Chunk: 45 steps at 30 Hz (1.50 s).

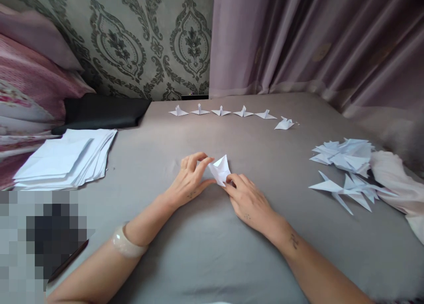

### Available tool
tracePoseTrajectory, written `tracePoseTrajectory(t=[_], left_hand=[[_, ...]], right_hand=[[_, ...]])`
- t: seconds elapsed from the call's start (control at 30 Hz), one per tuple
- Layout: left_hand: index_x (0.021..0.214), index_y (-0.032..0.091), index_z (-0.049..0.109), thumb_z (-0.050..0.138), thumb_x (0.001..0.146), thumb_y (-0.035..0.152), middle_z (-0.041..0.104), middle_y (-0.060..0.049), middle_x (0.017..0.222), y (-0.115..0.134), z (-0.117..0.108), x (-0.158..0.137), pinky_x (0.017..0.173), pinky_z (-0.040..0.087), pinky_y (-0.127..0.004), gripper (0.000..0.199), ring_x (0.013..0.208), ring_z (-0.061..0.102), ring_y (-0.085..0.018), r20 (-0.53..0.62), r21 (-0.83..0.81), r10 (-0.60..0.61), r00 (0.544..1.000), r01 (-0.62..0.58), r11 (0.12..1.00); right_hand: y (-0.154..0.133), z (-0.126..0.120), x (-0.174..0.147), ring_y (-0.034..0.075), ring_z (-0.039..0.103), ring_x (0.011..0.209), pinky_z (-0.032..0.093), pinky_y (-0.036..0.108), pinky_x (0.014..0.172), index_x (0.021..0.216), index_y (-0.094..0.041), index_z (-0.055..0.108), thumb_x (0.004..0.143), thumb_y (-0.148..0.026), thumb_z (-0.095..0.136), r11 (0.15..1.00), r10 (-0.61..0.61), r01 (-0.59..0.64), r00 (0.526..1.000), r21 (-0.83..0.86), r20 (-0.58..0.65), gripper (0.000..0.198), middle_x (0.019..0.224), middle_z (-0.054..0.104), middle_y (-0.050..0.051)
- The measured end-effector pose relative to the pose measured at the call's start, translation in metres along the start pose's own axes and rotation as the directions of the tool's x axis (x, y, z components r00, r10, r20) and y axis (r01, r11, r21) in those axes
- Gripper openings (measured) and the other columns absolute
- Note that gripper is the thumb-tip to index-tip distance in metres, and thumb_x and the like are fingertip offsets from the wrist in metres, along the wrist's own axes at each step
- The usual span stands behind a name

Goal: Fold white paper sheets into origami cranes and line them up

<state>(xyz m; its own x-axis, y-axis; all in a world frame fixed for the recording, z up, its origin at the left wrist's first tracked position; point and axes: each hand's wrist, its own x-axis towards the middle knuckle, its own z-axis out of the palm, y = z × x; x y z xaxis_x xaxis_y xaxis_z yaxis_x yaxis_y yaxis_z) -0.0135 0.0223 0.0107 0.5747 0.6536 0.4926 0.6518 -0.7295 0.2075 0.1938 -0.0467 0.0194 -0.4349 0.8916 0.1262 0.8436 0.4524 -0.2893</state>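
A small piece of folded white paper (220, 169) is between my two hands, just above the middle of the grey cloth surface. My left hand (192, 173) has its thumb and fingers closed on the paper's left edge. On the lower right corner, my right hand (247, 195) pinches the paper between thumb and fingertips. One pointed flap of the paper stands up at the top. A pale bangle (127, 243) circles my left forearm.
Several folded paper cranes (221, 111) stand in a row at the far edge. To the right are a pile of flat folded papers (347, 153) and pale cloth (391, 176). At left lie a stack of white sheets (62, 158) and a black flat item (102, 112).
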Motion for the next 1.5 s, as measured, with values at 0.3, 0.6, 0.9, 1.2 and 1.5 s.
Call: tracePoseTrajectory(t=[0.3, 0.6, 0.9, 1.2, 1.5], left_hand=[[0.123, 0.016, 0.048, 0.040, 0.093, 0.016, 0.057, -0.014, 0.118, 0.004, 0.003, 0.004, 0.085, 0.044, -0.038, 0.031, 0.103, 0.053, -0.023, 0.135, -0.129, 0.134, 0.982, -0.116, 0.985], [0.134, 0.022, 0.046, 0.041, 0.081, 0.005, 0.051, -0.008, 0.138, 0.004, -0.005, 0.009, 0.101, 0.029, -0.048, 0.057, 0.131, 0.035, -0.030, 0.180, -0.036, 0.188, 0.966, -0.184, 0.982], [0.124, 0.023, 0.055, 0.041, 0.090, 0.012, 0.055, -0.008, 0.135, 0.000, -0.001, 0.010, 0.107, 0.023, -0.047, 0.038, 0.136, 0.034, -0.025, 0.196, -0.094, 0.222, 0.955, -0.207, 0.974], [0.091, 0.021, 0.071, 0.061, 0.083, 0.036, 0.070, -0.008, 0.104, -0.004, -0.005, 0.012, 0.096, 0.037, -0.039, 0.020, 0.110, 0.057, -0.025, 0.131, -0.633, -0.310, 0.942, 0.320, 0.704], [0.079, 0.016, 0.074, 0.081, 0.057, 0.042, 0.071, -0.006, 0.077, 0.016, -0.012, 0.001, 0.073, 0.044, -0.031, 0.035, 0.070, 0.060, -0.016, 0.388, -0.914, -0.734, 0.558, 0.335, -0.228]], right_hand=[[0.002, -0.016, -0.003, 0.018, 0.054, 0.089, 0.045, 0.029, 0.077, 0.097, -0.022, 0.066, 0.087, -0.004, 0.040, 0.994, 0.002, -0.004, 1.000, 0.108, 0.024, 0.033, 0.092, 0.061, 0.005], [0.002, -0.012, -0.003, 0.018, 0.054, 0.087, 0.044, 0.030, 0.074, 0.091, -0.022, 0.067, 0.087, -0.007, 0.044, 1.000, -0.022, 0.023, 0.999, 0.022, -0.027, 0.027, 0.094, 0.063, 0.005], [0.006, -0.006, -0.001, 0.018, 0.057, 0.092, 0.047, 0.032, 0.080, 0.095, -0.023, 0.067, 0.086, -0.007, 0.044, 0.998, -0.033, 0.037, 0.996, 0.048, -0.084, 0.030, 0.101, 0.066, 0.004], [0.026, 0.004, 0.015, 0.020, 0.062, 0.096, 0.052, 0.036, 0.083, 0.121, -0.022, 0.056, 0.084, -0.028, 0.056, 0.738, 0.390, -0.010, 0.822, 0.675, -0.414, 0.038, 0.113, 0.063, 0.010], [0.018, 0.020, 0.029, 0.023, 0.064, 0.100, 0.049, 0.045, 0.091, 0.117, -0.017, 0.054, 0.075, -0.043, 0.067, 0.601, 0.406, -0.037, 0.874, 0.799, -0.265, 0.052, 0.109, 0.066, 0.015]])
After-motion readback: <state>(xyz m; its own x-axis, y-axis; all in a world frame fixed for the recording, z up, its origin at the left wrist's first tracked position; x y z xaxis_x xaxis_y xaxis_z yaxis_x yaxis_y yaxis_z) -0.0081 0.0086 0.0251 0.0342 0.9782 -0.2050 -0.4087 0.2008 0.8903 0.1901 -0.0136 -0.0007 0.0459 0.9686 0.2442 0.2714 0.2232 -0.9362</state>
